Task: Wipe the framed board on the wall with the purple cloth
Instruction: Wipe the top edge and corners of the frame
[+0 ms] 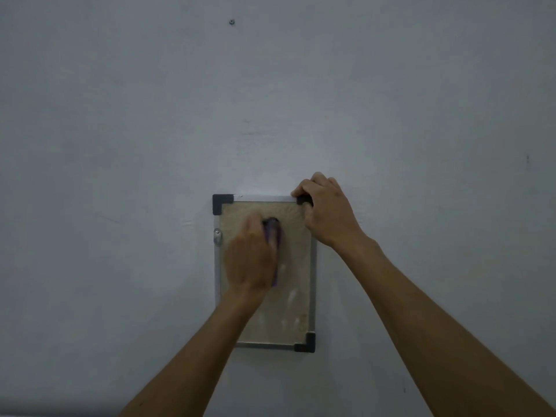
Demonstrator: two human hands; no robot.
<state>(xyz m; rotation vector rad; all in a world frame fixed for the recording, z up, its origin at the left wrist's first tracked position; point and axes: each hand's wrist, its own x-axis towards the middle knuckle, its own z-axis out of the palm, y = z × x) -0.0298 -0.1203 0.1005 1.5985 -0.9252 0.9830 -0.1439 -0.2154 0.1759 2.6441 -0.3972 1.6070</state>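
Low in the middle of the picture a small framed board (296, 299) hangs on a plain grey wall (120, 145), upright, with dark plastic corner caps and a thin metal rim. On its left edge, just left of the moving hand, sits a small metal clip or bracket (217, 236); whether that is what fixes the board to the wall I cannot tell.

The left hand (251, 257) lies over the upper left part of the board face, blurred as if mid-stroke, its fingers curled round a bunched purple cloth (274, 236) that peeps out past the fingertips and down the right side of the palm. The cloth looks soft and limp, something that needs a wadded grip and flat pressure to do any work.

Further right, the right hand (326, 209) grips the board's upper right corner, fingers hooked over the top rim and thumb at the side, steadying it.

The board looks light and stiff, likely to swing or rattle under rubbing, so that corner hold seems wise. Pale smudges show on the lower half of the face, so I judge the wiping is only partly done.

High in the upper left of the frame a lone screw (231, 22) sticks out of the wall.
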